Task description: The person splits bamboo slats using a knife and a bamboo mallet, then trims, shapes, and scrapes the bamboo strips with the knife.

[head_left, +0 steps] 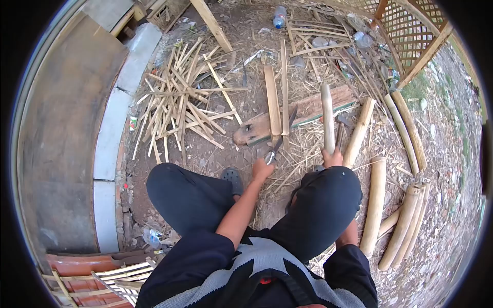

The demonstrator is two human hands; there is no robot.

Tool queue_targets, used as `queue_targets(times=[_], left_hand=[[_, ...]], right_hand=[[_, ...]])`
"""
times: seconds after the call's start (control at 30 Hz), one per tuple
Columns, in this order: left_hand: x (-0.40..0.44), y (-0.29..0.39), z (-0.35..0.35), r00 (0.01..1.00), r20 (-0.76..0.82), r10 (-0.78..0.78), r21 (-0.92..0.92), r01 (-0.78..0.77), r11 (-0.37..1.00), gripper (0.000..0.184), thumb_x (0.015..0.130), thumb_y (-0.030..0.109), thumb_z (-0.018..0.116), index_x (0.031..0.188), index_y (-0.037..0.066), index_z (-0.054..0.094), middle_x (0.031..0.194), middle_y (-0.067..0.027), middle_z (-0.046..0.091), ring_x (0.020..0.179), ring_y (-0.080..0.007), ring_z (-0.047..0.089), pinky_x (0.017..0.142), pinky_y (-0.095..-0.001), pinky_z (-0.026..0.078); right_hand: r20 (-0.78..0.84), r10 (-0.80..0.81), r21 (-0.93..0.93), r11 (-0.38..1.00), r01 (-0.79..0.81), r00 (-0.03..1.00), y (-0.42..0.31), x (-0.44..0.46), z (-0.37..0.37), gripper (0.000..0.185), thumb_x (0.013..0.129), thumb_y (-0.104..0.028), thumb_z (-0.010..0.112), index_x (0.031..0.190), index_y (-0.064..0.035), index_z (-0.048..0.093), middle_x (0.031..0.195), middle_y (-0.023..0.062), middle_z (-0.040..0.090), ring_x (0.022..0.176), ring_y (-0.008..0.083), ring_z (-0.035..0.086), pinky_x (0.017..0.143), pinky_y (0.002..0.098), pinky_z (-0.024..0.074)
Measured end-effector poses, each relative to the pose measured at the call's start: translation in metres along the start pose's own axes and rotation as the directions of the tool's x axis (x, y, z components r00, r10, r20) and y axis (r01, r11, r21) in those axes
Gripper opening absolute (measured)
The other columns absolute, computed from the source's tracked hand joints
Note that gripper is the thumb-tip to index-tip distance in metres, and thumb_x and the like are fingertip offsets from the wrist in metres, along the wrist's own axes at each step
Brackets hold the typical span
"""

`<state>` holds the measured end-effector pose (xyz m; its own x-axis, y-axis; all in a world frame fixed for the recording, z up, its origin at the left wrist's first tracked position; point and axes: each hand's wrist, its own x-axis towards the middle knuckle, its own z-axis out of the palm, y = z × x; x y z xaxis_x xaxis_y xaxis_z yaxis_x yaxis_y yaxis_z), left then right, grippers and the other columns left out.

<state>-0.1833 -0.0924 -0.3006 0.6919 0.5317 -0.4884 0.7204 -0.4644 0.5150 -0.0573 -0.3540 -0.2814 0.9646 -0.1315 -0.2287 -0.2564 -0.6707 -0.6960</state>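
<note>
My left hand (263,169) is closed round the handle of a large knife (278,143), whose dark blade points up and away, partly hidden by bamboo. My right hand (333,158) grips the lower end of a pale bamboo pole (327,115), which stands out ahead past my knee. Beyond the hands a thick wooden board (308,109) lies on the ground. Across it rest a split bamboo piece (272,100) and a narrower bamboo strip (284,77), their near ends close to the knife.
A heap of bamboo strips (179,97) lies to the left. Bamboo poles (359,131) and thicker lengths (374,205) lie on the right. Plastic bottles (279,18) and a wooden lattice (411,36) are at the back. A low block wall (105,143) runs along the left.
</note>
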Motion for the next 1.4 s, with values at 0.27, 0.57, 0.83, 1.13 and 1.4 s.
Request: queue_targets(times=[0.27, 0.57, 0.83, 1.13, 1.4], left_hand=[[0.028, -0.032, 0.020, 0.999, 0.025, -0.039, -0.062, 0.040, 0.997, 0.044, 0.068, 0.038, 0.077, 0.093, 0.002, 0.072, 0.089, -0.0237, 0.070, 0.087, -0.0377, 0.069, 0.075, -0.0452, 0.052], [0.009, 0.007, 0.001, 0.999, 0.008, -0.050, -0.357, 0.050, 0.933, 0.053, 0.069, 0.052, 0.078, 0.085, 0.002, 0.073, 0.083, -0.0210, 0.071, 0.081, -0.0371, 0.069, 0.074, -0.0444, 0.051], [0.015, 0.028, 0.012, 0.991, -0.086, -0.098, -0.203, 0.079, 0.976, 0.060, 0.074, 0.064, 0.069, 0.082, 0.004, 0.074, 0.080, -0.0209, 0.071, 0.080, -0.0407, 0.068, 0.075, -0.0467, 0.051], [-0.008, 0.044, -0.007, 0.988, -0.133, -0.083, -0.223, 0.052, 0.973, 0.057, 0.078, 0.060, 0.068, 0.080, 0.004, 0.073, 0.076, -0.0197, 0.070, 0.080, -0.0382, 0.069, 0.073, -0.0482, 0.051], [0.015, 0.017, 0.022, 0.936, 0.341, -0.091, -0.581, 0.286, 0.762, 0.061, 0.084, 0.066, 0.061, 0.082, 0.005, 0.060, 0.068, -0.0062, 0.059, 0.055, -0.0162, 0.061, 0.051, -0.0320, 0.049]], right_hand=[[0.023, -0.236, 0.159, 0.960, 0.230, 0.971, -0.057, 0.003, -0.004, 0.049, 0.081, -0.037, 0.072, 0.095, 0.0082, 0.060, 0.067, 0.0238, 0.065, 0.058, 0.0349, 0.067, 0.059, 0.0432, 0.0521], [0.154, -0.106, 0.148, 0.986, 0.083, 0.982, -0.009, -0.036, 0.025, 0.043, 0.083, -0.034, 0.076, 0.091, 0.0060, 0.062, 0.059, 0.0084, 0.060, 0.044, 0.0172, 0.058, 0.042, 0.0339, 0.0448], [0.171, -0.069, 0.133, 0.990, 0.047, 0.983, 0.006, -0.016, 0.035, 0.051, 0.080, -0.038, 0.074, 0.099, 0.0077, 0.064, 0.074, 0.0230, 0.066, 0.071, 0.0352, 0.068, 0.066, 0.0439, 0.0509], [0.198, -0.130, 0.080, 0.990, 0.117, 0.971, -0.011, -0.021, 0.022, 0.054, 0.081, -0.040, 0.074, 0.099, 0.0091, 0.062, 0.071, 0.0227, 0.065, 0.063, 0.0353, 0.066, 0.063, 0.0438, 0.0505], [0.237, -0.134, -0.008, 0.990, 0.140, 0.962, -0.014, -0.012, 0.032, 0.056, 0.082, -0.044, 0.071, 0.098, 0.0087, 0.062, 0.070, 0.0230, 0.066, 0.063, 0.0350, 0.068, 0.063, 0.0442, 0.0514]])
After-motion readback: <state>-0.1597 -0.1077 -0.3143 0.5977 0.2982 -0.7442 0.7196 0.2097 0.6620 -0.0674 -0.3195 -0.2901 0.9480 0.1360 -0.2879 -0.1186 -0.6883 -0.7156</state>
